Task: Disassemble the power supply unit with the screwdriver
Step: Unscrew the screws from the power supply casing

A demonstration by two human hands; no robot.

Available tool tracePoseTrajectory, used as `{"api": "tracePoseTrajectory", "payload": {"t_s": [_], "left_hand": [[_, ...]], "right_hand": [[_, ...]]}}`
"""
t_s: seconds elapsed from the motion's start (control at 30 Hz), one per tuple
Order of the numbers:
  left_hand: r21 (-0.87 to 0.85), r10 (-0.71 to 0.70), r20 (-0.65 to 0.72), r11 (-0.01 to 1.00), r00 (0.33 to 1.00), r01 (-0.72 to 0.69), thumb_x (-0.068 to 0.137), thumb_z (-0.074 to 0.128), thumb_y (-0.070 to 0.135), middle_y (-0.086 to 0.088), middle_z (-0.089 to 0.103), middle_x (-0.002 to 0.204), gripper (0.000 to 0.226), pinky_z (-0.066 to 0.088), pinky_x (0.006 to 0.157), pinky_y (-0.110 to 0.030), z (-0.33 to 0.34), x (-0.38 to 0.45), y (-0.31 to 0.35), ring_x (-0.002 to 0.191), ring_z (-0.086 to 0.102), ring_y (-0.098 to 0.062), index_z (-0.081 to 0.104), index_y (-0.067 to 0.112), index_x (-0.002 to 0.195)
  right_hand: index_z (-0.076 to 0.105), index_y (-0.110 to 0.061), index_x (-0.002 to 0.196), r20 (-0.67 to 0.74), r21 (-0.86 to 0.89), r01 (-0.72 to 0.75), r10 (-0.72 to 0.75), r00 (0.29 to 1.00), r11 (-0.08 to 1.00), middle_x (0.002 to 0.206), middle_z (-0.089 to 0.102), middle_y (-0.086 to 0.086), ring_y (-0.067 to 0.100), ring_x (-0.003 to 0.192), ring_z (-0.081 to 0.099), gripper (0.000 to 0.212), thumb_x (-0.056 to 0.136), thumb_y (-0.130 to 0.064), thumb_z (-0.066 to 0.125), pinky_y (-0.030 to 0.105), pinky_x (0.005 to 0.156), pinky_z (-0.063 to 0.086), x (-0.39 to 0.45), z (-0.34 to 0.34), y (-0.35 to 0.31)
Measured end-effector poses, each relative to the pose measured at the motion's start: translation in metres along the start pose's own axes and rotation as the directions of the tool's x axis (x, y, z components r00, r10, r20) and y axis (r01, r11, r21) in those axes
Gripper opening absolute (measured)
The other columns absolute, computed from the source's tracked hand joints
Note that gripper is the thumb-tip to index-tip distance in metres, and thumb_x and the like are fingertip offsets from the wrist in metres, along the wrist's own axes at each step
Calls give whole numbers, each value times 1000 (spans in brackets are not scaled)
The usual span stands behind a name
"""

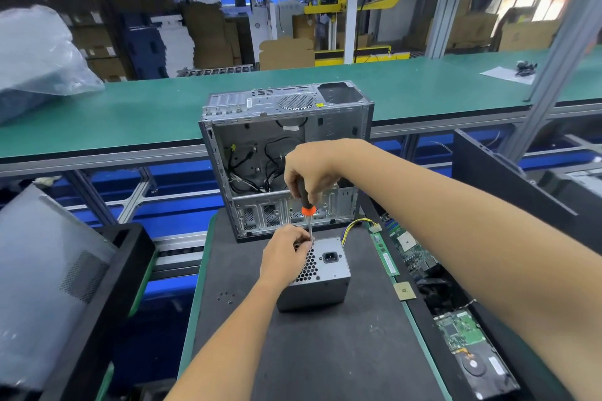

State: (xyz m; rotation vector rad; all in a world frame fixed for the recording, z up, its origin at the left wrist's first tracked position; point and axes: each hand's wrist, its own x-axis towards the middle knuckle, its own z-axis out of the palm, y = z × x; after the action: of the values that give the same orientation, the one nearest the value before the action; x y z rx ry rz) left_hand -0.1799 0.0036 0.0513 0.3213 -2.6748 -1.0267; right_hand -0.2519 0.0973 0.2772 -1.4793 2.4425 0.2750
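Observation:
The grey metal power supply unit (321,280) stands on the dark work mat (325,352), its honeycomb grille and black power socket facing up. My left hand (285,252) rests on its top left corner and steadies it. My right hand (309,169) grips the black and orange handle of the screwdriver (307,208) from above. The shaft points straight down, and its tip meets the unit's top next to my left fingers. Yellow and black wires (356,225) leave the unit's far side.
An open, emptied computer case (283,153) stands right behind the unit. A few small screws (225,296) lie left of it on the mat. A RAM stick (386,257), motherboard, CPU chip (404,290) and hard drive (472,352) lie to the right. A case panel (49,270) leans at the left.

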Motion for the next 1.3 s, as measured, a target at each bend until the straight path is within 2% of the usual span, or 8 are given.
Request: {"api": "tracePoseTrajectory", "payload": {"t_s": [0.13, 0.23, 0.33, 0.5, 0.77, 0.87, 0.97, 1.3], "left_hand": [[2, -4, -8, 1000, 1000, 4, 89, 62, 32, 20, 58, 95, 5, 41, 78, -23, 2, -1, 1, 90, 52, 3, 62, 36, 86], [3, -4, -8, 1000, 1000, 4, 89, 62, 32, 20, 59, 95, 5, 42, 78, -24, 2, -1, 1, 92, 53, 0, 63, 36, 88], [-7, -17, -6, 1000, 1000, 17, 89, 62, 32, 20, 59, 95, 5, 42, 78, -24, 2, -1, 1, 92, 54, 0, 64, 37, 88], [14, -20, 1, 1000, 1000, 20, 90, 60, 33, 19, 59, 95, 5, 42, 78, -25, 1, -1, 1, 94, 54, -2, 65, 35, 89], [22, -16, 0, 1000, 1000, 15, 89, 61, 32, 18, 59, 94, 8, 42, 77, -27, 0, -1, 3, 91, 55, -2, 62, 38, 84], [11, -24, -3, 1000, 1000, 24, 88, 62, 30, 19, 60, 93, 11, 44, 77, -27, 0, 0, 3, 88, 56, 0, 62, 38, 81], [18, -25, -2, 1000, 1000, 25, 88, 61, 30, 19, 60, 93, 11, 45, 77, -28, 0, 0, 3, 88, 56, 0, 62, 38, 80], [34, -38, 9, 999, 999, 38, 88, 61, 31, 20, 58, 91, 18, 39, 72, -26, 1, 4, 3, 86, 54, 2, 57, 41, 73]], "right_hand": [[64, -5, 87, -47, 165, -77, 86, 995, 983, 74, 70, 4, 22, 59, 71, 39, 91, -43, 57, 29, 58, 55, -5, 8, -3], [48, -8, 71, -83, -11, -143, 141, 986, 990, 71, 59, 9, 24, 53, 65, 38, 100, -30, 36, 30, 55, 46, -1, 12, -7], [40, -12, 65, -78, -176, -171, 160, 984, 969, 67, 48, 6, 26, 66, 55, 30, 96, -13, 40, 32, 58, 43, 0, 11, -15], [54, -7, 98, -89, 94, -36, 44, 995, 995, 77, 62, 0, 22, 63, 69, 21, 92, -27, 60, 30, 56, 49, -4, 8, -2], [54, -12, 97, -65, 322, 50, -30, 997, 945, 84, 54, -5, 9, 67, 52, 25, 78, -3, 68, 24, 56, 41, -14, 12, 10], [54, -9, 96, -71, 176, -92, 106, 992, 980, 84, 61, 5, 25, 67, 67, 27, 93, -35, 55, 37, 61, 53, -14, 13, 4], [45, -9, 86, -112, -132, -191, 176, 978, 973, 68, 48, 6, 20, 52, 52, 26, 103, -25, 31, 30, 48, 36, -7, 15, -3], [44, -16, 100, -43, 86, 75, -72, 996, 993, 87, 58, 3, 23, 74, 54, 24, 87, -13, 64, 36, 62, 42, -7, 15, 19]]}}
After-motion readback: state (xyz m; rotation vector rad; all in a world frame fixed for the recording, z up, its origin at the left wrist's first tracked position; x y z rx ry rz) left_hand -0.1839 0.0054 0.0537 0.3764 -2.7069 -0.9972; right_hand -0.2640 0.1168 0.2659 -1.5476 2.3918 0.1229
